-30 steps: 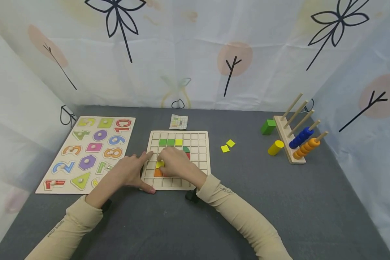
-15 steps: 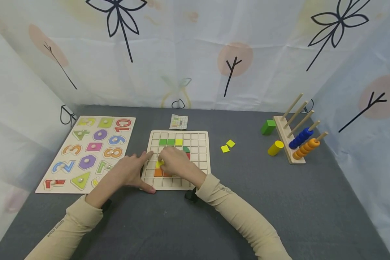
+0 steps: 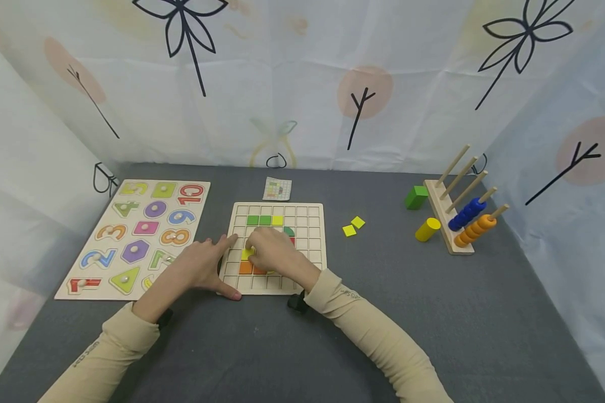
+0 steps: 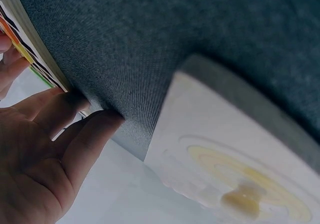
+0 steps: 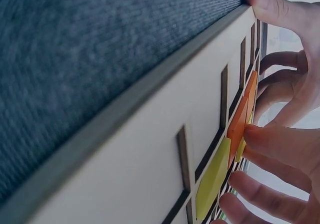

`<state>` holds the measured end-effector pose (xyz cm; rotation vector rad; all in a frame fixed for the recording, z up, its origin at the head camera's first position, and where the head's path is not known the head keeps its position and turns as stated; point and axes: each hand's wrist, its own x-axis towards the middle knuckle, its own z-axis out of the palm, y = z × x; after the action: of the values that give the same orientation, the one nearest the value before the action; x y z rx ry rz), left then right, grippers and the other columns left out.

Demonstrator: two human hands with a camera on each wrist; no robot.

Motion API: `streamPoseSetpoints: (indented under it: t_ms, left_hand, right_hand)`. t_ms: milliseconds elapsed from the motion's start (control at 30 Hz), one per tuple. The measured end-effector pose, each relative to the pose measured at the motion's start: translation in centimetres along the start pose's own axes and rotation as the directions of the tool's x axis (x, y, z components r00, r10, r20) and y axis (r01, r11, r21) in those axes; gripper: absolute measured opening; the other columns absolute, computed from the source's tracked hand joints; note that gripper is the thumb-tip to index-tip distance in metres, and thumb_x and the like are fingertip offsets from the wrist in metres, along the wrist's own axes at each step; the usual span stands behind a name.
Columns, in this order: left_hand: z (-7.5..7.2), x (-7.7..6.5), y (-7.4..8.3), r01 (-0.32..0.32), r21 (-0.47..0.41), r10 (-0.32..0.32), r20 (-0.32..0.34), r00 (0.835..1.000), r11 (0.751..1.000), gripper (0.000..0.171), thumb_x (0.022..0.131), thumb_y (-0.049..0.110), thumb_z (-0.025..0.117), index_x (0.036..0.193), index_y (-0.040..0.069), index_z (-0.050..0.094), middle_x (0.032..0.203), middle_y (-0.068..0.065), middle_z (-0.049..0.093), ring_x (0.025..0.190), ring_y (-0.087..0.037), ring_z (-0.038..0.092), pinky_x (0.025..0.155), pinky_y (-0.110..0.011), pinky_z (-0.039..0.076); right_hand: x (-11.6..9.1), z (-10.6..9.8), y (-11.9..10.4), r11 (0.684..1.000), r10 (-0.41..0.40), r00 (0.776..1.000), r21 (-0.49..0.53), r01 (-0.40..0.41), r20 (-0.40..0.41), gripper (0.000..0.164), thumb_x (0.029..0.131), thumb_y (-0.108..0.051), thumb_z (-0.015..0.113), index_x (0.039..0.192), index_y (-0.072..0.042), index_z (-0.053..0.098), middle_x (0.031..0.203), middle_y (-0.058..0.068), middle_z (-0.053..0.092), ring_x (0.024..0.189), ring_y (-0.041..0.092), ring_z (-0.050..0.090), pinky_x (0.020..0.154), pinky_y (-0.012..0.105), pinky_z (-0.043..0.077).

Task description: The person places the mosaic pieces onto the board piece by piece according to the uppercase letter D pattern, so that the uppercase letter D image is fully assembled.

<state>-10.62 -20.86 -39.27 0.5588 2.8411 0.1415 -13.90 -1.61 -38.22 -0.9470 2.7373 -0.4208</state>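
Observation:
A pale wooden grid board [image 3: 310,282] lies on the table, with coloured square tiles in some cells. My left hand [image 3: 201,266] is spread along the board's left side, thumb at the front-left corner and fingers at the left edge. Over the middle of the board, my right hand [image 3: 272,252] has its thumb and forefinger close together at a yellow tile [image 5: 241,150]. Orange tiles [image 5: 237,126] and another yellow tile [image 5: 212,181] lie in the nearer row. Green tiles [image 3: 259,220] fill cells farther back. The right hand hides several cells in the head view.
A number puzzle board [image 3: 108,235] lies at the left. Behind the grid is a small pattern card [image 3: 277,189]. Two loose yellow tiles [image 3: 349,230] lie to its right. Farther right are a green block [image 3: 416,197], a yellow cylinder [image 3: 427,229] and a peg rack [image 3: 454,224] with beads.
The right hand has shifted very slightly over the board, and a bit of a yellow tile now shows beside the orange ones. My left hand has stayed in place.

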Motion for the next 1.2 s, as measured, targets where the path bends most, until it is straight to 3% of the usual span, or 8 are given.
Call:
streamPoseSetpoints:
  t_ms: [233, 467, 733, 933, 1100, 1200]
  left_hand:
    - [-0.1, -0.1, 0.0, -0.006, 0.004, 0.006, -0.006, 1.000, 1.000, 0.132, 0.053, 0.080, 0.085, 0.153, 0.004, 0.043, 0.143, -0.033, 0.057, 0.109, -0.051, 0.066, 0.089, -0.057, 0.054]
    - [0.0, -0.1, 0.0, -0.004, 0.005, 0.004, -0.005, 1.000, 1.000, 0.133, 0.054, 0.080, 0.084, 0.154, 0.004, 0.042, 0.143, -0.033, 0.056, 0.111, -0.051, 0.065, 0.091, -0.057, 0.054]
    - [0.1, -0.1, 0.0, 0.008, -0.008, -0.008, 0.005, 1.000, 1.000, 0.134, 0.054, 0.080, 0.084, 0.155, 0.005, 0.040, 0.147, -0.032, 0.053, 0.116, -0.052, 0.063, 0.094, -0.059, 0.052]
    - [0.0, -0.1, 0.1, 0.011, -0.011, -0.011, 0.010, 1.000, 1.000, 0.134, 0.054, 0.080, 0.084, 0.156, 0.005, 0.039, 0.148, -0.032, 0.052, 0.120, -0.054, 0.061, 0.097, -0.060, 0.051]
    - [0.0, -0.1, 0.1, 0.018, -0.012, -0.018, 0.019, 1.000, 1.000, 0.134, 0.054, 0.080, 0.084, 0.156, 0.005, 0.038, 0.150, -0.031, 0.051, 0.122, -0.055, 0.059, 0.098, -0.061, 0.050]
    - [0.0, -0.1, 0.1, 0.019, -0.015, -0.018, 0.022, 1.000, 1.000, 0.134, 0.055, 0.080, 0.084, 0.156, 0.005, 0.038, 0.150, -0.032, 0.051, 0.123, -0.055, 0.059, 0.099, -0.061, 0.050]
  right_hand:
    - [-0.2, -0.3, 0.2, 1.000, -0.003, 1.000, -0.002, 0.003, -0.018, 0.023, 0.092, -0.015, 0.072, 0.114, -0.014, 0.079, 0.113, 0.003, 0.075, 0.088, 0.013, 0.064, 0.057, 0.021, 0.047]
    - [-0.6, -1.5, 1.5, 0.999, 0.043, 0.998, 0.021, -0.042, -0.035, 0.023, 0.097, -0.018, 0.068, 0.117, -0.014, 0.078, 0.121, 0.004, 0.073, 0.110, 0.022, 0.069, 0.073, 0.031, 0.058]
    - [-1.8, -2.4, 4.8, 0.994, 0.097, 0.993, 0.048, -0.094, -0.074, 0.023, 0.098, -0.017, 0.067, 0.118, -0.012, 0.078, 0.117, 0.009, 0.072, 0.089, 0.023, 0.065, 0.057, 0.027, 0.042]
    - [-3.1, -2.6, 7.6, 0.985, 0.174, 0.979, 0.022, -0.173, -0.103, 0.023, 0.096, -0.019, 0.069, 0.116, -0.014, 0.079, 0.116, 0.008, 0.073, 0.096, 0.024, 0.067, 0.056, 0.031, 0.046]
    - [-4.6, -3.2, 9.7, 0.979, 0.201, 0.969, 0.016, -0.201, -0.142, 0.024, 0.095, -0.015, 0.067, 0.115, -0.010, 0.079, 0.114, 0.012, 0.073, 0.082, 0.022, 0.061, 0.053, 0.028, 0.039]
    - [-5.6, -3.6, 10.8, 0.981, 0.189, 0.969, -0.001, -0.192, -0.161, 0.023, 0.094, -0.014, 0.067, 0.113, -0.007, 0.079, 0.108, 0.014, 0.073, 0.078, 0.021, 0.059, 0.058, 0.029, 0.042]
